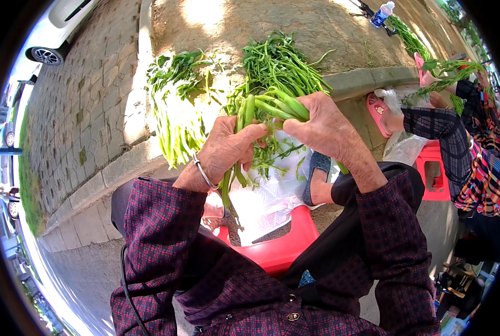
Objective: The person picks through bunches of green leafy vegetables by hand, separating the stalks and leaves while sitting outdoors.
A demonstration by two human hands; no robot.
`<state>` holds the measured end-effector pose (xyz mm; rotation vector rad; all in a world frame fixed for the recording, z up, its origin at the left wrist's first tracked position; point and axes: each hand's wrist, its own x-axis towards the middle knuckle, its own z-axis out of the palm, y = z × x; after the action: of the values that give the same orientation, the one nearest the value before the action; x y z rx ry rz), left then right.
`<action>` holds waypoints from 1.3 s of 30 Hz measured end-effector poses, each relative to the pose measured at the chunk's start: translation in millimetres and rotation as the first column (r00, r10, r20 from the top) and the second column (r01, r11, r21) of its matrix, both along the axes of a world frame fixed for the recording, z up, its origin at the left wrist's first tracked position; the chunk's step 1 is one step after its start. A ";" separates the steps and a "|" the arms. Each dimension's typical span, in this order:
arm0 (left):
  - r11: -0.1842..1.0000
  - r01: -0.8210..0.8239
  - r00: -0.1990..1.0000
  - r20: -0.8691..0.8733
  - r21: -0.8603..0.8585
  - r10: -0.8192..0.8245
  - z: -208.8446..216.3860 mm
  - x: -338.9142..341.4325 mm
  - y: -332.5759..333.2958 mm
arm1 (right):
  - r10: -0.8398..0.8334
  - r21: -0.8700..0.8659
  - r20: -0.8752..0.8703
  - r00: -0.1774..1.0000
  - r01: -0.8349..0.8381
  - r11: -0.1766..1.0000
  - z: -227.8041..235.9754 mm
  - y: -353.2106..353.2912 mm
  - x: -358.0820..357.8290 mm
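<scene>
Between my knees, my left hand [227, 145] is closed around a few thick green stems [246, 112] of what looks like water spinach; they hang down below the fist. A silver bangle [203, 171] circles that wrist. Close beside it, my right hand [329, 130] grips another bundle of green stems [283, 105], its thumb pressed on them. Beyond the hands lies a heap of leafy greens [283, 67], and to the left a second bunch [177, 117] in bright sun. Torn leaves and stem pieces [269, 159] lie below on a clear plastic sheet [261, 207].
A red plastic stool [283, 243] shows between my legs. At right, another person in plaid trousers [445, 126] and pink clogs [377, 115] sits by a red stool [432, 173], with greens nearby. A curb [115, 168] runs at left; a bottle [382, 14] stands far right.
</scene>
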<state>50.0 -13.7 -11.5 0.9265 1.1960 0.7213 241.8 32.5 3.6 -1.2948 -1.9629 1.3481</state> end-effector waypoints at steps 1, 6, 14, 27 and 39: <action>1.000 0.001 1.000 0.003 0.001 -0.001 -3.8 -0.3 0.3 | 0.003 0.005 0.024 1.000 -0.003 1.000 -0.2 -0.1 0.8; 1.000 -0.019 0.999 0.031 0.000 0.019 -5.8 0.7 -1.0 | 0.025 0.062 0.153 0.988 -0.035 0.997 3.6 -1.5 0.4; 0.999 0.001 0.998 -0.070 0.049 0.002 -7.9 2.9 0.3 | -0.105 0.120 0.051 0.993 0.098 0.988 -19.8 3.5 4.9; 0.992 -0.099 0.887 0.445 -0.082 0.126 2.3 -5.5 7.0 | -0.432 -0.547 -0.465 0.773 0.133 0.827 2.2 8.3 -0.6; 0.933 -0.350 0.823 0.504 0.088 0.261 21.9 -53.2 26.1 | -0.418 -0.511 -0.477 0.773 0.144 0.848 4.0 12.8 0.0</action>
<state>-3.2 12.4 10.4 0.6391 0.8403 1.2598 241.8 45.3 7.6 -1.1224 -1.0209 1.8241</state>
